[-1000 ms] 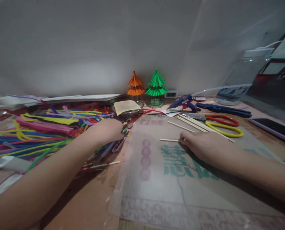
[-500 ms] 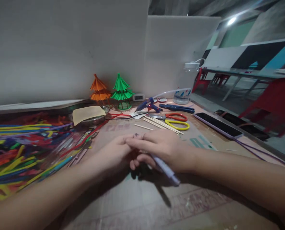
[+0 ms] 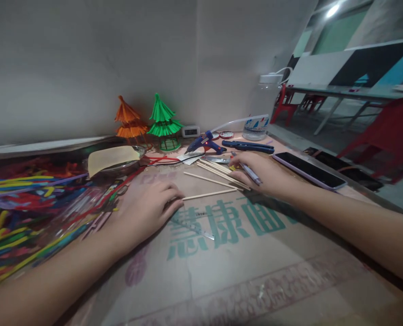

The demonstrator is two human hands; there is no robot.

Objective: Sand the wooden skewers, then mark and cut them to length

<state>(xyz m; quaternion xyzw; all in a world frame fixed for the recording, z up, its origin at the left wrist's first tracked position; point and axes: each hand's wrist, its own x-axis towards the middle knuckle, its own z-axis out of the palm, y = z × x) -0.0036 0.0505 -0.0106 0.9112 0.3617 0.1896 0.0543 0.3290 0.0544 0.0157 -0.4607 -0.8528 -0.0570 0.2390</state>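
My left hand [image 3: 155, 203] rests on the board with its fingers curled. One end of a thin wooden stick [image 3: 210, 194] meets its fingertips, and a clear ruler [image 3: 196, 229] lies just below the thumb. Whether the fingers grip either is unclear. My right hand [image 3: 258, 170] has a pale purple pen [image 3: 251, 174] tucked in its fingers. It covers the handles of the scissors [image 3: 218, 159]; the blades and a bit of yellow handle show. Beneath its fingertips lie several wooden sticks [image 3: 218, 171].
Behind stand a blue glue gun [image 3: 203, 142], a stapler-like blue tool [image 3: 248, 146], a water bottle [image 3: 257, 108] and orange [image 3: 130, 120] and green [image 3: 165, 122] pagoda-like models. A phone [image 3: 308, 170] lies right. Colourful pipe cleaners [image 3: 14, 217] fill the left, near a bowl [image 3: 133, 165].
My hands were together at the middle, the pen in the right one. They have parted: the left drew back left, the right reached forward over the scissors. The ruler and a stick now show between them.
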